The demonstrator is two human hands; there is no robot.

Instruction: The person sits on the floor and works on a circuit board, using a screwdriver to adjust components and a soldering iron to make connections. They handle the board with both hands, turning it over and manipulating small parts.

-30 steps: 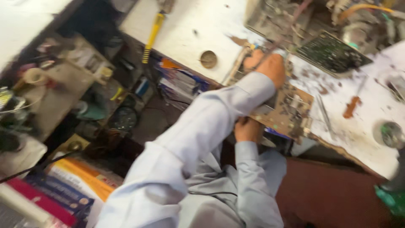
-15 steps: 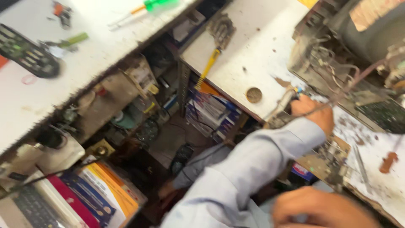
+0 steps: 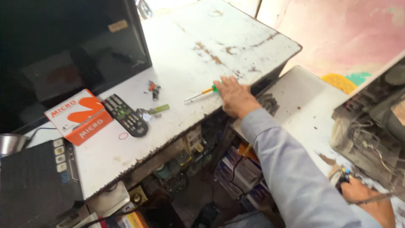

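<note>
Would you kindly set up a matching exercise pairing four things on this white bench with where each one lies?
Things:
1. screwdriver
2. remote control
3. orange and white box
4. dark screen

Places:
A. standing at the back of the bench, behind the box
B. its green handle under the fingers of the left hand
C. near the bench's left end, left of the remote control
D. between the box and the screwdriver

Pairs: 1-B, 2-D, 3-C, 4-A
</note>
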